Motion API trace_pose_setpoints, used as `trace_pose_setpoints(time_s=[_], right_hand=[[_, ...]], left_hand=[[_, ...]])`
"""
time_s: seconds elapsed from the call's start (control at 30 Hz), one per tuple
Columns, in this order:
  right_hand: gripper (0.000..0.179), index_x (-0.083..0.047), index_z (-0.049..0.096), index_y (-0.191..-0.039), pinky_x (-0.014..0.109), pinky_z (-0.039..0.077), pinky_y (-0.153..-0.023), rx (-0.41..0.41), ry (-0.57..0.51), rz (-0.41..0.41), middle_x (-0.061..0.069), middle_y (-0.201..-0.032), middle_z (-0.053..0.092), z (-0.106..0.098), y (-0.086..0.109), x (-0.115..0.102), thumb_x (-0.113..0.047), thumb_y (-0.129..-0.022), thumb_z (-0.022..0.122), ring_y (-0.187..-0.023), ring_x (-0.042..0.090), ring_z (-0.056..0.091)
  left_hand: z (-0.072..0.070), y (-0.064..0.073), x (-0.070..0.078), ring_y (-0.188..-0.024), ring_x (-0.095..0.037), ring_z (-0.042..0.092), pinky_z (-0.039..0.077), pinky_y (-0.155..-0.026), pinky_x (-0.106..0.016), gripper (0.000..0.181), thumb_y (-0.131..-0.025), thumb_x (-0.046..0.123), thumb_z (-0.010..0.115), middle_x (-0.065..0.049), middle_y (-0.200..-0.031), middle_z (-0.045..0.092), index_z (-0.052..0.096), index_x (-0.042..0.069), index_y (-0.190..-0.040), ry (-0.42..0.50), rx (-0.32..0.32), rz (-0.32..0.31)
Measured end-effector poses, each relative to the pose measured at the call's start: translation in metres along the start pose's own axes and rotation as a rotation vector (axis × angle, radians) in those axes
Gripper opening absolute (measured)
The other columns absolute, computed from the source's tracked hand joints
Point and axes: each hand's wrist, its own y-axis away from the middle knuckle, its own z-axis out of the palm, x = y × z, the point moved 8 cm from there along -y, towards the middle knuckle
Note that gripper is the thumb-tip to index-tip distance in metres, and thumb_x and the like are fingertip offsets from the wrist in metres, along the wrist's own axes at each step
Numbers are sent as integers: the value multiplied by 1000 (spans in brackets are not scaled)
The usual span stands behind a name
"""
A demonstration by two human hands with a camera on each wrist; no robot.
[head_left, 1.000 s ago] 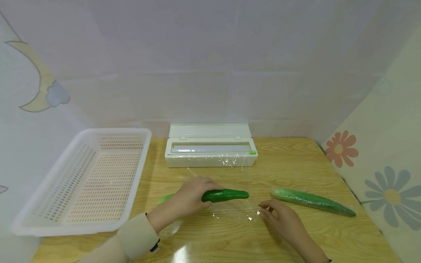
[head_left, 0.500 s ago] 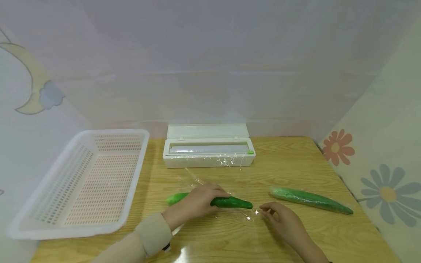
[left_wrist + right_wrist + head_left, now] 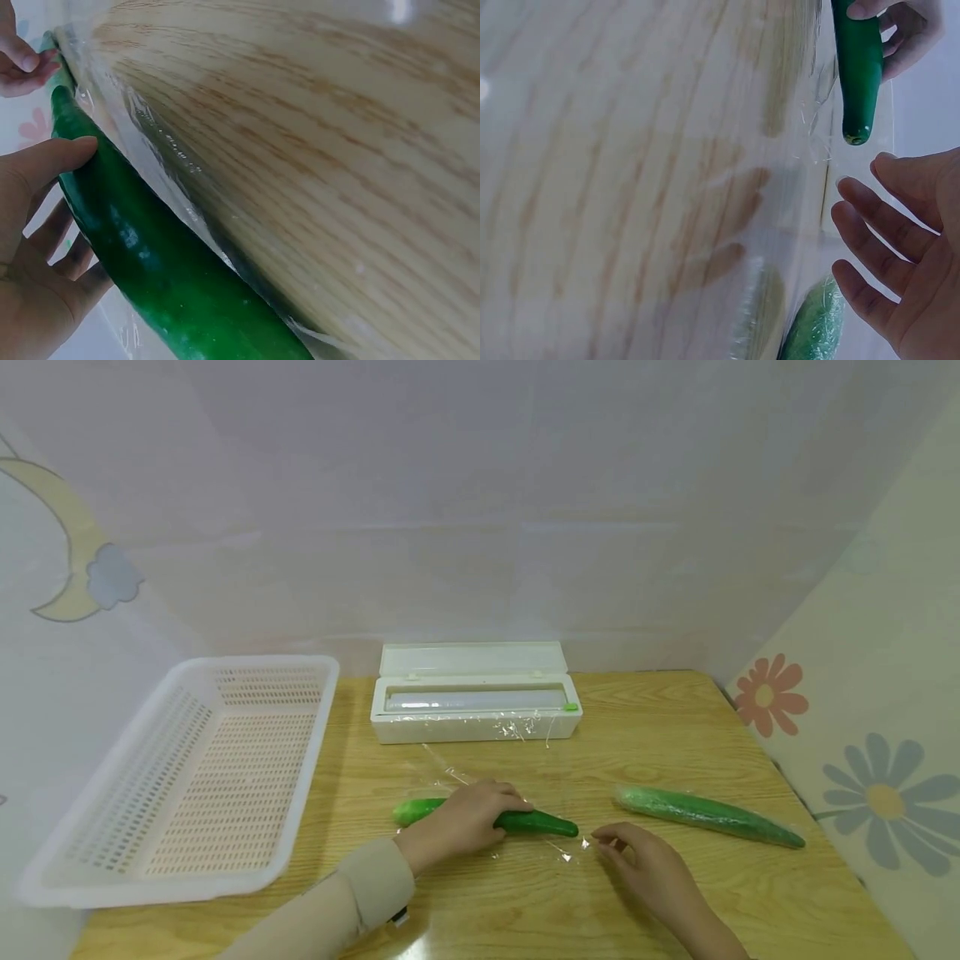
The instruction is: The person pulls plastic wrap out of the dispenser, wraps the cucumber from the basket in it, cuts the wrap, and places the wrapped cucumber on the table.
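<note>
My left hand (image 3: 465, 821) grips a dark green cucumber (image 3: 536, 823) around its middle. The cucumber's pale end sticks out on the left. In the left wrist view the thumb lies along the top of the cucumber (image 3: 165, 270) and the fingers curl beneath it. Clear plastic wrap (image 3: 566, 852) spreads under and around it, its edges hard to make out. Just beyond the dark tip, my right hand (image 3: 643, 867) hovers with loosely bent fingers. The right wrist view shows that hand (image 3: 907, 240) with thumb and fingers apart and nothing visible between them.
A white wrap dispenser (image 3: 476, 729) stands at the back with its lid up, a roll inside. At left is a white perforated basket (image 3: 303, 785). Another cucumber (image 3: 708, 815), covered in film, lies to the right on the wooden table (image 3: 480, 918).
My left hand has moved the cucumber rightward, and its dark tip has dropped nearer the table's front. The right hand has stayed nearly still. The head view has shifted slightly.
</note>
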Motion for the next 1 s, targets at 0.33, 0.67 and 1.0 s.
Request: trace_pose_setpoints(time_s=[0.33, 0.67, 1.0], right_hand=[[16, -17, 73, -104, 36, 56, -76, -11, -8, 6, -13, -95, 70, 4, -2, 0, -10, -89, 73, -84, 6, 62], [17, -17, 73, -104, 39, 56, -78, 5, -18, -15, -13, -95, 70, 4, -3, -5, -9, -89, 74, -84, 7, 63], [17, -18, 73, -103, 34, 56, -77, 8, -27, -25, -13, -94, 69, 2, -4, -2, -8, -89, 74, -84, 5, 62]], left_hand=[[9, -1, -5, -119, -16, 56, 49, -99, -34, 52, -87, 9, 74, 3, -130, 61, 62, 21, -136, -52, -11, 16], [3, 9, -9, -122, -16, 56, 48, -101, -33, 50, -90, 16, 74, 2, -132, 60, 59, 18, -138, -48, 29, -7], [-26, 46, -18, -113, -18, 60, 50, -98, -35, 33, -88, 18, 77, 1, -119, 66, 69, 15, -120, -82, 198, 7]])
